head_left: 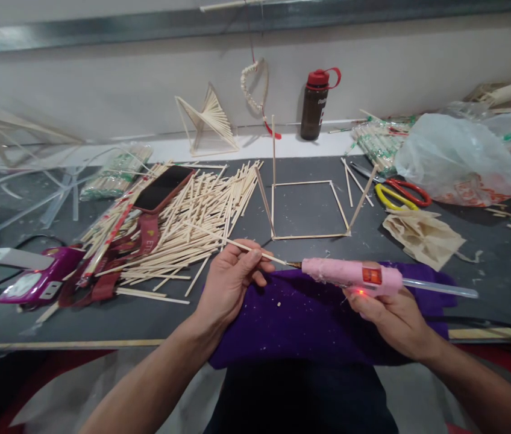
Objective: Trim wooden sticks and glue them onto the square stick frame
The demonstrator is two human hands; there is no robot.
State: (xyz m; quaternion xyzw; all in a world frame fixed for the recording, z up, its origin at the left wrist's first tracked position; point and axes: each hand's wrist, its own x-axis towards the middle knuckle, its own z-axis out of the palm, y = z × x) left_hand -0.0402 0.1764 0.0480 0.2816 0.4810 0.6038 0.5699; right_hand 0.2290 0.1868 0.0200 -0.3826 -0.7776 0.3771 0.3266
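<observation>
Left hand [232,271] has its fingers closed on a thin stick [273,258], thumb on top; the stick slants over the purple cloth [278,337], one end at the nozzle of the pink glue gun [350,274], contact too fine to tell. Right hand [386,316] has its fingers wrapped around the gun's handle, red light lit, clear glue rod jutting from the rear. Beyond them on the grey table [183,325], a square frame [310,237] lies flat, with uprights rising from three corners. To its left, a loose pile of sticks [201,211] crowds close, the held stick's other end reaching over its edge. A phone [164,188] and a red strap [148,235] lie across the pile's left part, with a purple socket block [41,277] farther left. Right of the frame: scissors [402,193], crumpled brown paper [425,235] just nearer the person, and a plastic bag [458,157] filling the far right. Against the wall, well behind the work: a twisted stick model [213,120] and a dark bottle [314,111], red cap.
</observation>
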